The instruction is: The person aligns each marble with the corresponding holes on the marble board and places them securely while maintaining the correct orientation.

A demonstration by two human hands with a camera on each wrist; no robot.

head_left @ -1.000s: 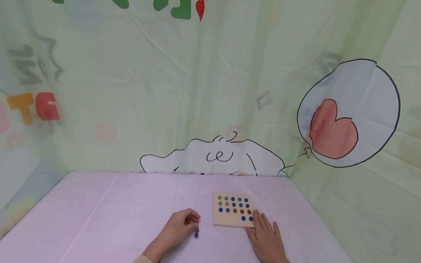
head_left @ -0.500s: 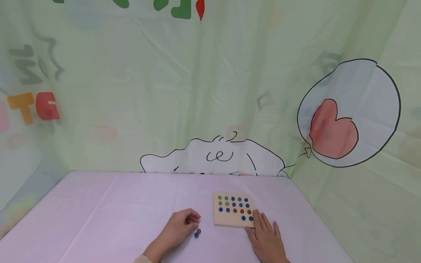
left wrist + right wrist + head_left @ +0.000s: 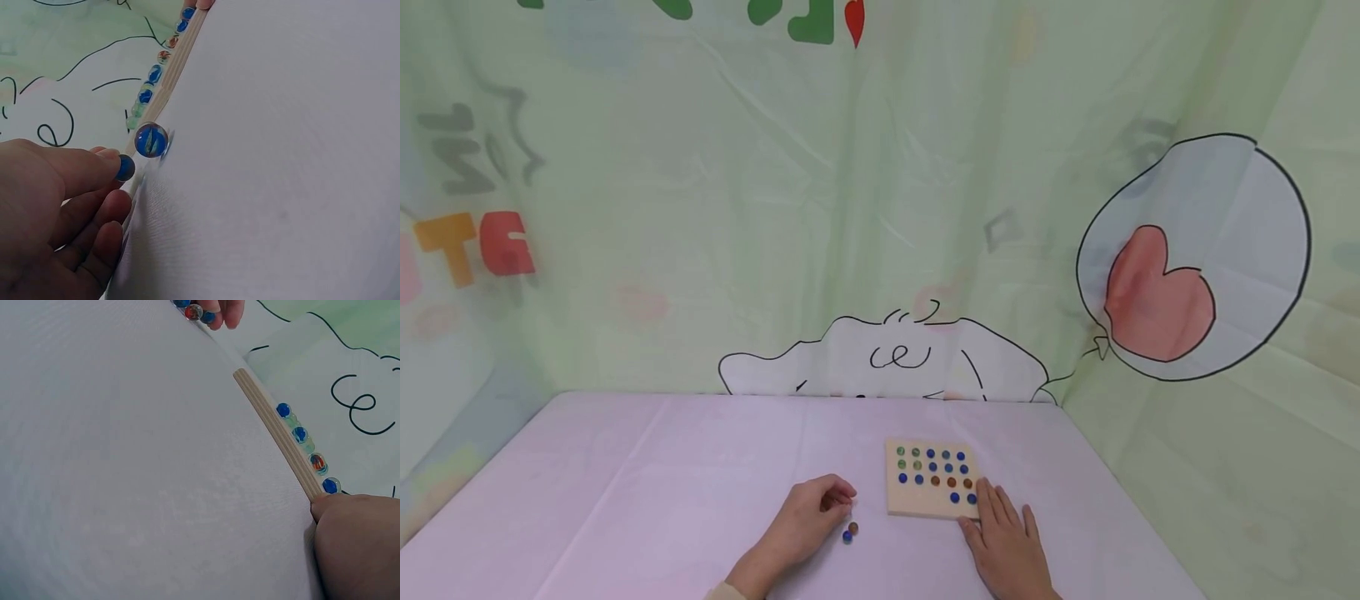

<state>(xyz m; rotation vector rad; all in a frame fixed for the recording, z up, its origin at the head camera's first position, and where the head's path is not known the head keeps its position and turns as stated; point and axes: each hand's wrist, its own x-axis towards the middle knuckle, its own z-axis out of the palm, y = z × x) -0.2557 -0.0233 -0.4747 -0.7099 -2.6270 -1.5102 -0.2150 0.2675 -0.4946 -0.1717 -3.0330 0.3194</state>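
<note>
My left hand (image 3: 808, 518) is low over the table, left of a wooden board (image 3: 917, 502). Its thumb and fingers pinch a blue marble (image 3: 127, 168), mostly covered by the fingertips in the left wrist view. Just beside these fingers lie a loose blue marble (image 3: 847, 537) and a reddish-brown marble (image 3: 853, 527), close together on the cloth. My right hand (image 3: 1011, 546) rests at the board's near right corner, fingers extended along the right side and thumb at the front edge. Green, blue and reddish marbles sit in rows on the board; its front row holds two blue ones at the right.
A pale pinkish-white cloth covers the table (image 3: 647, 492). Behind it hangs a light green curtain (image 3: 775, 208) with a drawn animal and a balloon (image 3: 1262, 242).
The reddish-brown marble has rolled slightly right, out from beside the left thumb, and now sits at the upper right of the loose blue one. Both hands stay nearly in place.
</note>
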